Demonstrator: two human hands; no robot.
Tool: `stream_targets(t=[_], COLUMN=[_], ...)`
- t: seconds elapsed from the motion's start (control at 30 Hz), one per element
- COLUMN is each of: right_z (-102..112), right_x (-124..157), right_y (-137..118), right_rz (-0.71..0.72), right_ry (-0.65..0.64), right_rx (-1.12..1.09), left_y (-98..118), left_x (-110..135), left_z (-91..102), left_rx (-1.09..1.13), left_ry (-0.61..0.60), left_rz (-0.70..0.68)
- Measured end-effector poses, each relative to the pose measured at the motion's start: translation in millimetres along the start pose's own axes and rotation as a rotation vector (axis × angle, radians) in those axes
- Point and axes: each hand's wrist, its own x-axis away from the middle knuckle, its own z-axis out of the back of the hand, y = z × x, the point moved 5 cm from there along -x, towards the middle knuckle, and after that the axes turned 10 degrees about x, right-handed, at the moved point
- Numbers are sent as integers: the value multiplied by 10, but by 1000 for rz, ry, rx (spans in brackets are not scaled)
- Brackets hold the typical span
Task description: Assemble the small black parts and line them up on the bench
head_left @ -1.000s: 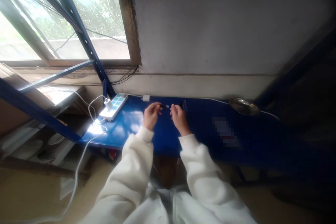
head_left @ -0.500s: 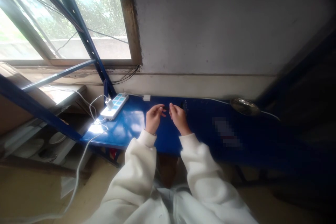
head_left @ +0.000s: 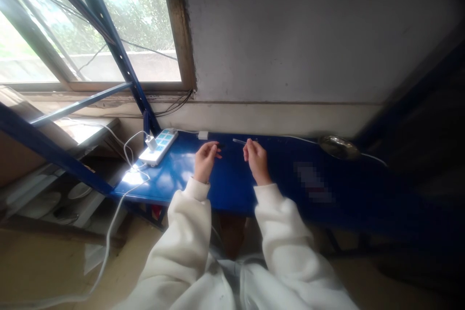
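My left hand (head_left: 205, 161) is closed in a pinch over the blue table, with a small dark piece (head_left: 221, 146) at its fingertips. That piece barely stands out against the blue, so its kind is unclear. Opposite it, my right hand (head_left: 257, 159) is closed around a thin, pale, see-through pen-like stick (head_left: 239, 141). The stick's free end points left toward my left hand; its other end is hidden in my fingers. A gap of table separates the two hands, and both are above the blue tabletop (head_left: 232, 189).
A white power strip (head_left: 160, 147) with a plugged-in white adapter (head_left: 150, 143) lies on the left. A small white block (head_left: 203, 135) sits at the back edge. At the back right is a shiny round metal object (head_left: 338, 147). A white cable (head_left: 109, 232) hangs off the left side.
My hands have moved apart, left hand to the left and right hand to the right. The pale stick now shows from my right hand, and the dark piece shows at my left fingertips.
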Motion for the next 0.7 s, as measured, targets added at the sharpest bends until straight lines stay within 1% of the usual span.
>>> stream_targets(t=[0.07, 0.13, 0.23, 0.33, 0.43, 0.57, 0.7], right_z=[-32, -93, -186, -236, -244, -255, -266], right_x=[6, 24, 64, 101, 119, 131, 132], right_y=[-4, 0, 24, 38, 29, 20, 86], right_rz=[24, 50, 59, 49, 47, 71, 84], right_ry=[-33, -94, -195, -261, -284, -319, -332], right_rx=[-41, -68, -81, -89, -97, -49, -10], left_y=[-13, -20, -13, -13, -30, -57, -85], left_x=[10, 27, 51, 60, 66, 85, 104], left_z=[-44, -92, -140, -158, -173, -215, -268], left_rx=[10, 20, 30, 33, 22, 24, 57], left_ry=[-34, -55, -62, -65, -79, -92, -115], left_rz=[38, 68, 72, 65, 67, 83, 90])
